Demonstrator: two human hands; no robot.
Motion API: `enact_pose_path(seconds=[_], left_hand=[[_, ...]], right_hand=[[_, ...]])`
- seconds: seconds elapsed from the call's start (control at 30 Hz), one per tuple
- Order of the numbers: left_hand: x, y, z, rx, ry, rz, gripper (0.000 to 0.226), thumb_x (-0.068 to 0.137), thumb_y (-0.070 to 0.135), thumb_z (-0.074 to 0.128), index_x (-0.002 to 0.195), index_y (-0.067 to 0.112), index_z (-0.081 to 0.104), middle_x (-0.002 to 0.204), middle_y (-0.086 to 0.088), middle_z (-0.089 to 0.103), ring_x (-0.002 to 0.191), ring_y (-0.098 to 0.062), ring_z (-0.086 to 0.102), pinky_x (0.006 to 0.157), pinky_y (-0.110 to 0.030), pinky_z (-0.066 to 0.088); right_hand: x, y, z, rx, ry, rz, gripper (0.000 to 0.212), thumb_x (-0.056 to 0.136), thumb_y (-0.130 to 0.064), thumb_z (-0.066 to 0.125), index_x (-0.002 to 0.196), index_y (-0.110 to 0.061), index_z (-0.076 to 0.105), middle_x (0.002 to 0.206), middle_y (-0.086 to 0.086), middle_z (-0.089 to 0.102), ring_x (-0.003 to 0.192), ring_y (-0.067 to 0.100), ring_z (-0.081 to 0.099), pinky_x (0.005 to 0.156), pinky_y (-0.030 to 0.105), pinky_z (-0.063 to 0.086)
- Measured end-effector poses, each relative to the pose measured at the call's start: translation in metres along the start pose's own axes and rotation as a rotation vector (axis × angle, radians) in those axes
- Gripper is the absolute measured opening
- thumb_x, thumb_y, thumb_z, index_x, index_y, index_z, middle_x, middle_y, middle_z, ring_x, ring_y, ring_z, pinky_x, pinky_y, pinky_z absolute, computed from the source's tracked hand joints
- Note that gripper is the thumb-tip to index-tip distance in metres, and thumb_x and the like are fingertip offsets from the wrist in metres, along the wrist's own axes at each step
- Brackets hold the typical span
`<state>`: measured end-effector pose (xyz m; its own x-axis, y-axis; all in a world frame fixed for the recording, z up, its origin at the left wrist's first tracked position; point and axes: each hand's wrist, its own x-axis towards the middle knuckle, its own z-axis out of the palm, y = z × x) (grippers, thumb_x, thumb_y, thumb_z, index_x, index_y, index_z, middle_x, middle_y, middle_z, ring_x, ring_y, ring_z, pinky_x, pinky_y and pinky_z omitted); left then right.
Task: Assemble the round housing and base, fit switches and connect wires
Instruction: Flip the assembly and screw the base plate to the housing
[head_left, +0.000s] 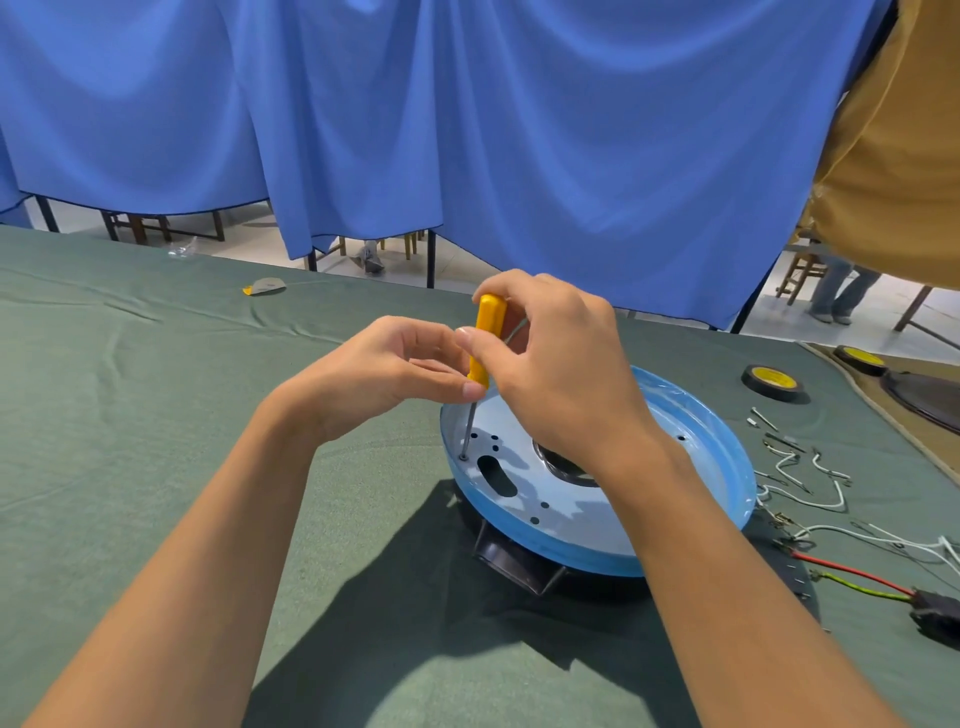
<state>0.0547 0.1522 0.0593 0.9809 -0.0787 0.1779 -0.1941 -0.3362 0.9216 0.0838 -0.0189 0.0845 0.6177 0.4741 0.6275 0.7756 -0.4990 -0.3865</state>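
A round housing (691, 509) with a blue rim and a pale inner plate sits on a black base (511, 564) on the green cloth. A yellow-handled screwdriver (485, 338) stands nearly upright, its tip in a hole at the plate's left edge. My right hand (561, 358) grips the handle from above. My left hand (400, 369) pinches the lower end of the handle with thumb and fingertips. The plate shows a slot, small holes and a central opening partly hidden by my right wrist.
White wires (810, 483) and small terminals lie right of the housing. Red and green-yellow leads (857, 579) run to a black plug (935, 616). Black tape rolls (772, 381) sit at the far right. A scrap (264, 286) lies near the table's far edge. A person stands far right.
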Motion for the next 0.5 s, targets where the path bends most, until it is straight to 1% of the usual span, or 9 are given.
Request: enact_pose_path(seconds=[0.07,0.1,0.13,0.17,0.23,0.3,0.37,0.43,0.5], left_hand=[[0.0007,-0.0005,-0.0005,-0.003,0.011,0.003,0.038,0.073,0.015,0.077,0.104,-0.006,0.068,0.107,-0.026,0.070,0.104,-0.031,0.068,0.108,-0.049,0.044],[0.0004,-0.0006,-0.0019,-0.003,0.005,0.000,0.035,0.075,0.016,0.076,0.104,-0.003,0.070,0.107,-0.021,0.072,0.105,-0.028,0.068,0.107,-0.045,0.046],[-0.0003,-0.0004,-0.0035,0.001,-0.012,-0.005,0.031,0.077,0.017,0.076,0.105,0.002,0.073,0.107,-0.017,0.074,0.107,-0.026,0.069,0.105,-0.041,0.047],[-0.0014,-0.0002,-0.0047,0.008,-0.035,-0.010,0.027,0.080,0.019,0.075,0.104,0.007,0.075,0.108,-0.013,0.075,0.108,-0.025,0.069,0.104,-0.038,0.046],[-0.0030,0.0005,-0.0052,0.019,-0.065,-0.014,0.024,0.084,0.023,0.070,0.105,0.012,0.076,0.110,-0.009,0.075,0.111,-0.024,0.067,0.105,-0.037,0.045],[-0.0017,0.0012,-0.0039,0.011,-0.039,-0.012,0.029,0.081,0.022,0.072,0.106,0.008,0.074,0.110,-0.013,0.074,0.112,-0.029,0.066,0.108,-0.043,0.044],[0.0001,0.0015,-0.0018,0.012,-0.007,0.002,0.033,0.075,0.015,0.080,0.103,0.001,0.071,0.107,-0.019,0.072,0.110,-0.034,0.066,0.109,-0.048,0.043],[0.0008,0.0012,-0.0009,0.013,0.005,0.005,0.036,0.073,0.015,0.081,0.103,-0.002,0.069,0.108,-0.022,0.071,0.109,-0.036,0.066,0.108,-0.047,0.044],[0.0000,0.0013,-0.0034,0.020,-0.009,-0.002,0.033,0.076,0.017,0.078,0.104,0.000,0.072,0.108,-0.020,0.072,0.109,-0.033,0.067,0.107,-0.043,0.046]], right_hand=[[0.0003,-0.0001,-0.0010,0.046,-0.058,-0.007,0.038,0.092,-0.035,0.062,0.127,-0.021,0.058,0.102,-0.007,0.057,0.094,0.011,0.055,0.077,0.015,0.043],[0.0004,-0.0003,-0.0018,0.081,-0.083,-0.004,0.041,0.093,-0.032,0.060,0.132,-0.021,0.055,0.109,-0.004,0.060,0.097,0.011,0.054,0.081,0.020,0.045],[0.0005,-0.0005,-0.0024,0.110,-0.091,0.001,0.042,0.094,-0.029,0.059,0.135,-0.021,0.054,0.114,-0.003,0.062,0.098,0.010,0.053,0.083,0.022,0.045],[0.0004,-0.0004,-0.0028,0.125,-0.080,0.003,0.041,0.094,-0.026,0.060,0.134,-0.021,0.055,0.114,-0.003,0.063,0.097,0.008,0.053,0.083,0.022,0.045],[0.0001,0.0002,-0.0023,0.116,-0.037,0.006,0.034,0.092,-0.026,0.063,0.126,-0.023,0.061,0.102,-0.004,0.063,0.091,0.010,0.056,0.080,0.021,0.048],[0.0002,0.0013,-0.0015,0.083,0.005,0.010,0.027,0.090,-0.030,0.066,0.116,-0.024,0.066,0.092,-0.006,0.061,0.084,0.011,0.056,0.071,0.012,0.043],[0.0006,0.0016,-0.0012,0.048,0.022,0.010,0.026,0.090,-0.033,0.066,0.114,-0.024,0.066,0.089,-0.007,0.059,0.081,0.009,0.054,0.065,0.006,0.034],[0.0006,0.0012,-0.0016,0.076,-0.016,0.005,0.033,0.092,-0.032,0.063,0.123,-0.022,0.063,0.095,-0.007,0.059,0.086,0.010,0.055,0.070,0.009,0.037],[0.0009,0.0008,-0.0030,0.135,-0.066,0.001,0.038,0.095,-0.027,0.059,0.132,-0.019,0.058,0.106,-0.004,0.062,0.095,0.010,0.055,0.080,0.019,0.044]])
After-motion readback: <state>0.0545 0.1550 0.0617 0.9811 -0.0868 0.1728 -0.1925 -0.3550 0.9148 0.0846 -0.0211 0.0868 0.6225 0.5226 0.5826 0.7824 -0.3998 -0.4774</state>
